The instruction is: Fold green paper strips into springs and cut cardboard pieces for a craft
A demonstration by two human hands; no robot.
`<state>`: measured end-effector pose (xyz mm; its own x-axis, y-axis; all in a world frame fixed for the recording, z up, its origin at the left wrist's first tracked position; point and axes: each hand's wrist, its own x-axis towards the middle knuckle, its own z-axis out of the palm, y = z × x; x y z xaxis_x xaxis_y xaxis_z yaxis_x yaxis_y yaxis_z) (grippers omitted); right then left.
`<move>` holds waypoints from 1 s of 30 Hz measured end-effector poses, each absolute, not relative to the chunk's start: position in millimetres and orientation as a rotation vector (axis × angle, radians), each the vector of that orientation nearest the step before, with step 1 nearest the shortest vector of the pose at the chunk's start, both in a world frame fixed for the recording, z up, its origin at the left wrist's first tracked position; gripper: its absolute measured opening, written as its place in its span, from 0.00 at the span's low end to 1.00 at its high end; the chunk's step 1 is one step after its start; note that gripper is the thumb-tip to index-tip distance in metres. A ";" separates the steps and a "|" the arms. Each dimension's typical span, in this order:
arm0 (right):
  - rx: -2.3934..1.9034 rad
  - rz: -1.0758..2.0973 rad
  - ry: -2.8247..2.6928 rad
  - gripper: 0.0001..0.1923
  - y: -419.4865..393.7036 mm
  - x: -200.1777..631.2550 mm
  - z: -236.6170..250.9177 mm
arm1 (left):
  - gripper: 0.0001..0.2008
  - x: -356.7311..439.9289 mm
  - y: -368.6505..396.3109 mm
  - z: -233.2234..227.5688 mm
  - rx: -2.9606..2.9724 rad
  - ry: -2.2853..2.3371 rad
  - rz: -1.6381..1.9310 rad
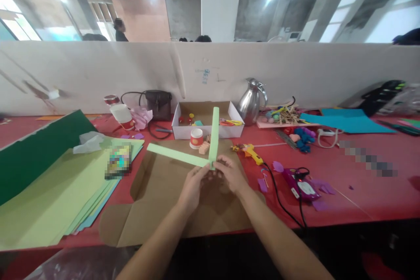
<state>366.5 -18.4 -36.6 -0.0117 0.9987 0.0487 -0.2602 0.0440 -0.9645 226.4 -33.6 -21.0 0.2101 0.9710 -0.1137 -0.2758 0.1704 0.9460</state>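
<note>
Head view, left hand (193, 185) and right hand (230, 174) both pinching the joined corner of two light green paper strips (214, 138) above flattened brown cardboard (157, 192), yellow glue gun (252, 153) just right, small white paper cup (196, 138) and open white cardboard box (183, 131) beyond, stack of green paper sheets (49, 201) well left.

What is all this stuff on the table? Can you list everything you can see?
green paper strips: two, light green, joined in a V at the hands
flattened cardboard: one, brown, under the hands
paper sheets: a stack, light green, left
dark green sheet: one, far left
open box: one, white outside, behind the strips
paper cup: one, red and white, before the box
glue gun: one, yellow, right of the hands
metal jug: one, silver, beside the box
small bag: one, dark, by the partition
teal sheets: several, far right
table: one, red
left hand: pinching the strips' joint
right hand: pinching the same joint
</note>
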 end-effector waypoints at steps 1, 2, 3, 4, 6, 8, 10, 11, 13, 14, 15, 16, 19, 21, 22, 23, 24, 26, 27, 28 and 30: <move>-0.978 1.305 -1.042 0.12 -18.3 365.6 -37.1 | 0.16 227.0 -26.4 -23.9 0.859 0.875 1.104; -0.984 1.309 -1.036 0.13 -18.3 364.8 -37.8 | 0.15 227.8 -21.4 -27.0 0.778 0.849 1.115; -0.990 1.314 -1.028 0.13 -18.3 364.1 -38.7 | 0.14 228.8 -18.2 -30.1 0.725 0.843 1.128; -0.994 1.320 -1.020 0.13 -18.4 363.4 -39.8 | 0.14 229.8 -16.6 -32.9 0.694 0.850 1.143; -0.998 1.337 -1.008 0.14 -18.6 362.3 -42.0 | 0.13 231.2 -15.9 -37.3 0.671 0.861 1.173; -0.997 1.355 -1.006 0.14 -18.9 361.5 -43.5 | 0.11 231.3 -15.8 -39.2 0.660 0.876 1.197; -0.998 1.370 -1.015 0.14 -19.1 361.2 -44.1 | 0.10 230.2 -14.3 -38.6 0.653 0.901 1.198; -1.002 1.373 -1.021 0.14 -19.1 361.3 -44.1 | 0.09 229.5 -13.0 -37.8 0.652 0.915 1.191; -1.016 1.371 -1.034 0.13 -18.7 362.0 -43.8 | 0.09 228.6 -9.8 -36.0 0.651 0.947 1.170; -1.023 1.367 -1.038 0.13 -18.4 362.4 -43.8 | 0.09 228.5 -8.3 -35.3 0.649 0.964 1.160; -1.028 1.361 -1.041 0.13 -17.9 362.9 -44.0 | 0.10 228.6 -6.9 -34.8 0.645 0.981 1.151; -1.032 1.357 -1.042 0.13 -17.4 363.2 -44.3 | 0.10 229.0 -5.8 -34.5 0.639 0.999 1.145; -1.038 1.340 -1.051 0.12 -16.1 363.4 -46.0 | 0.10 230.4 -3.3 -34.9 0.616 1.041 1.131; -1.042 1.319 -1.061 0.12 -15.7 363.2 -47.1 | 0.10 230.7 -1.5 -35.6 0.597 1.058 1.120; -1.042 1.309 -1.068 0.11 -15.5 363.1 -47.5 | 0.09 230.6 -0.4 -35.9 0.586 1.063 1.112; -1.039 1.302 -1.077 0.11 -15.4 363.1 -47.6 | 0.08 230.2 1.0 -36.2 0.575 1.067 1.104; -1.033 1.300 -1.088 0.11 -15.2 363.3 -47.6 | 0.08 229.7 2.6 -36.5 0.565 1.070 1.095; -1.014 1.311 -1.112 0.11 -14.8 363.9 -47.1 | 0.06 228.0 6.0 -36.9 0.553 1.069 1.073; -1.004 1.321 -1.122 0.11 -14.6 364.2 -46.6 | 0.05 226.8 7.8 -37.2 0.553 1.068 1.060; -0.993 1.332 -1.130 0.11 -14.5 364.4 -46.0 | 0.04 225.5 9.5 -37.6 0.557 1.067 1.047; -0.973 1.351 -1.138 0.10 -14.5 364.6 -44.9 | 0.03 222.5 12.2 -38.4 0.582 1.067 1.029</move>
<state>364.6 -14.5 -44.9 -0.0984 0.9941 0.0464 -0.2144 0.0243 -0.9764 222.5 12.2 -38.4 0.1152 0.8960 -0.4288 -0.3961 0.4373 0.8074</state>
